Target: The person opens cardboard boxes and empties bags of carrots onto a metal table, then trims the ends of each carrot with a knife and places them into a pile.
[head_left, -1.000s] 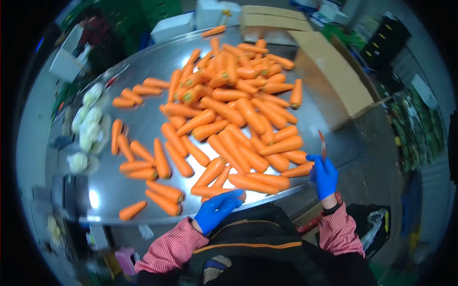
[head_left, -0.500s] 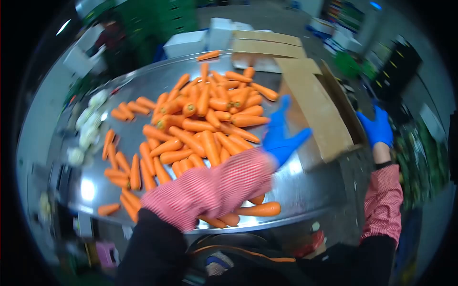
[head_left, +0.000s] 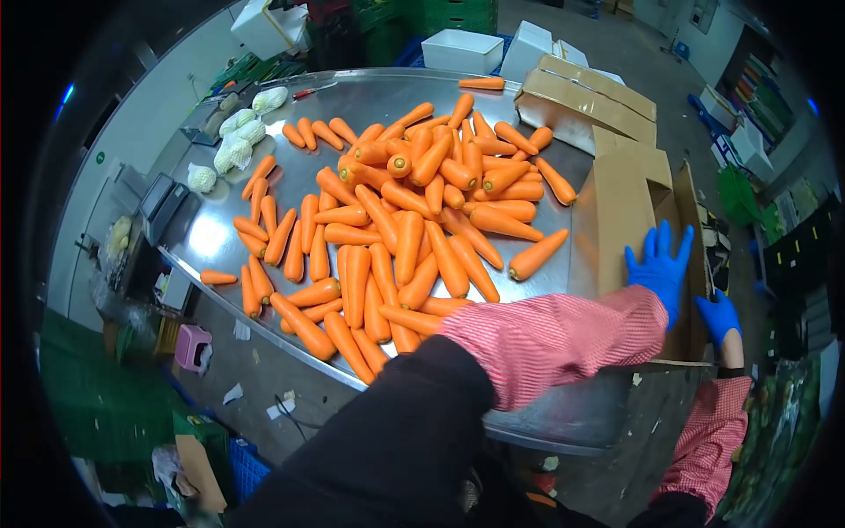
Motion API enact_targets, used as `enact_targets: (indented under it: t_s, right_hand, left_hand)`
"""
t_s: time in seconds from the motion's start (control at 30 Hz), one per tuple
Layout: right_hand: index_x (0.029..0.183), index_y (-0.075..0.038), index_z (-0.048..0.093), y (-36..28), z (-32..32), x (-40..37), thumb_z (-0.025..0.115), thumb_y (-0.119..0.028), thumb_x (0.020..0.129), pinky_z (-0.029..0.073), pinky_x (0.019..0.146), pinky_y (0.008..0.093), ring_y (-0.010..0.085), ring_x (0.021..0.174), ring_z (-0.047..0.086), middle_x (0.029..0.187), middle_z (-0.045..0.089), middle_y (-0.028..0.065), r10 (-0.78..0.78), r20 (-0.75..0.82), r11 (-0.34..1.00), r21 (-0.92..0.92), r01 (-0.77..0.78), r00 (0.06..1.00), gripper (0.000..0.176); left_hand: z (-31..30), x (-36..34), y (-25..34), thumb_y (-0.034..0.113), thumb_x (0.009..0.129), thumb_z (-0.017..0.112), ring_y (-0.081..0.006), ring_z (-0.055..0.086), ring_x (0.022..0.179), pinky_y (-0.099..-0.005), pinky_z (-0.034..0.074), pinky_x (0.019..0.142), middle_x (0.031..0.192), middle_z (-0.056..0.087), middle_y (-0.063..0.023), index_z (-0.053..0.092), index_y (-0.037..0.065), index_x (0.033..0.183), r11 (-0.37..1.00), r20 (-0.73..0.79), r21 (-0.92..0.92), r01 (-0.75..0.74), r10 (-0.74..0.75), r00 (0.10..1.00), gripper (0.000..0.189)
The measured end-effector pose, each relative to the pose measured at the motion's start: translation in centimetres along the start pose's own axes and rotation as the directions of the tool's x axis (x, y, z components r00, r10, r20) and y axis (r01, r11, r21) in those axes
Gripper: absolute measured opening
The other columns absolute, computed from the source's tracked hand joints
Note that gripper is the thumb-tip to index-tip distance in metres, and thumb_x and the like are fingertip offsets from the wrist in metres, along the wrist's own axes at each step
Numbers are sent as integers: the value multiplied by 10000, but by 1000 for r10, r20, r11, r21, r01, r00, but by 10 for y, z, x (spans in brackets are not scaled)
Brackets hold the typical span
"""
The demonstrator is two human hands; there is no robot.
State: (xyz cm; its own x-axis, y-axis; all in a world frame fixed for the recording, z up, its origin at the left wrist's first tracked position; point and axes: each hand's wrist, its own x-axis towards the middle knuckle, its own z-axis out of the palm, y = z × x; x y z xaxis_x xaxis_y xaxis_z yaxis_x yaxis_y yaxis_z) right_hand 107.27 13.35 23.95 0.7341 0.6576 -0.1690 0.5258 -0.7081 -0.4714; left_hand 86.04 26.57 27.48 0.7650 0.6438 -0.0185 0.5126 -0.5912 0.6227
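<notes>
Many orange carrots lie in a loose heap on the metal table. At the table's right end stands an open cardboard box. My left hand, in a blue glove, is over the box with its fingers spread, holding nothing. Just outside the box's right side is my right hand, also blue-gloved. Its fingers are partly spread near the cardboard edge, and nothing shows in them. Whether either hand touches the cardboard is hard to tell.
A second cardboard box lies behind the open one. White foam boxes stand beyond the far edge. Net-wrapped pale produce and a red-handled knife are at the back left. A pink stool stands on the floor.
My left hand has moved right, from beside the carrots to over the box. My right hand stays by the box's outer side. The view has turned, and the carrots' left arm cover is farther right.
</notes>
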Motion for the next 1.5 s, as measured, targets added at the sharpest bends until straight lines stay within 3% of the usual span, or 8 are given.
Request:
enact_targets:
  t_s: [0.17,0.23,0.57,0.83,0.93,1.3,1.4,1.5]
  right_hand:
    - [1175,-1,571,20,-25,-13,581,-258,894,497,749,293,157,851,622,998,644,56,-54,187,838,543,-57,981,381]
    - [1190,-26,570,18,-32,-24,587,-263,883,500,774,303,168,886,628,1003,640,53,-79,251,753,649,-107,965,388]
    - [1265,-38,535,123,34,-61,553,-269,921,454,966,344,232,1124,568,1240,581,134,87,188,22,981,-191,978,415]
    - [1340,-43,464,144,94,-72,490,-401,946,444,982,380,265,1172,537,1314,536,117,120,154,99,981,-166,981,534]
    - [1398,-54,395,106,98,-92,461,-321,977,393,1047,405,277,1248,481,1389,466,137,258,327,-120,945,-305,909,503]
    - [1310,3,510,94,-21,-129,411,-319,996,385,1012,357,218,1190,520,1328,536,111,245,-641,957,282,-74,727,461]
    - [1305,-26,537,2,-17,-185,389,-297,1003,428,922,339,224,1046,575,1210,593,108,-196,-805,888,96,450,559,432]
    - [1359,7,447,-123,59,-234,377,-328,1013,373,632,210,85,708,438,886,567,39,-155,-502,603,634,484,851,486]
  left_hand:
    - [-25,-11,-92,217,708,693,-360,305,1360,-589,316,1039,1487,273,-180,28,206,1511,870,-54,-468,158,-206,977,1043]
    - [-58,-28,-104,264,766,633,-344,460,1240,-513,425,975,1360,437,-193,166,120,1489,542,478,-641,544,-272,835,873]
    - [-19,-64,-224,317,880,570,-277,608,1076,-410,468,957,1231,589,-155,480,52,1320,-300,516,-819,489,-15,856,522]
    - [-17,-74,-255,431,924,539,-256,669,918,-363,523,827,1053,671,-131,602,16,1166,364,294,-847,388,-287,912,484]
    - [-7,-78,-295,451,914,554,-248,680,843,-352,537,769,974,690,-129,640,-5,1095,213,334,-885,414,-330,883,498]
    - [-98,-227,-350,399,940,542,-132,617,802,-292,507,699,891,644,-42,615,72,1118,347,520,-806,480,26,854,379]
    - [-159,-286,-403,297,966,527,-131,623,829,-285,508,732,892,653,-49,619,45,1127,431,550,-743,512,-43,834,313]
    - [-198,-327,-489,269,965,531,-145,626,871,-289,501,808,927,656,-64,606,35,1166,329,443,-827,456,-117,889,318]
